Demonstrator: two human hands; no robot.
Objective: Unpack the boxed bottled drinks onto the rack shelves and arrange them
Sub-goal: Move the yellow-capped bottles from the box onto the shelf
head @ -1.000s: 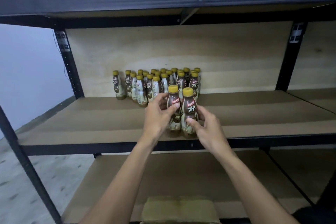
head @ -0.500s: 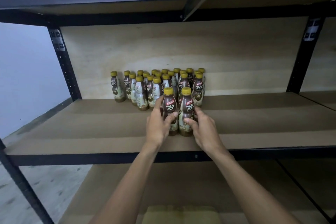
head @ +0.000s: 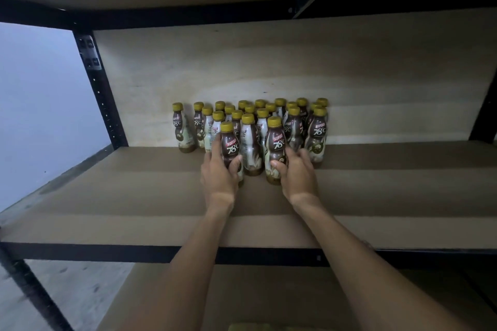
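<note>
Standing bottles (head: 317,137): grouped on shelf (head: 134,196);
Left hand (head: 219,177): left bottle (head: 230,142) is gripped;
Right hand (head: 298,174): right bottle (head: 275,142) is gripped

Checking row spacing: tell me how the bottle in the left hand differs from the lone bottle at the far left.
The left hand grips the held bottle; nothing touches the lone bottle. The held bottle stands at the group's front; the lone bottle, back by the rear panel. The held bottle sits close among neighbours; the lone bottle has a gap beside it. Both are upright, with yellow caps and brown labels.
</note>
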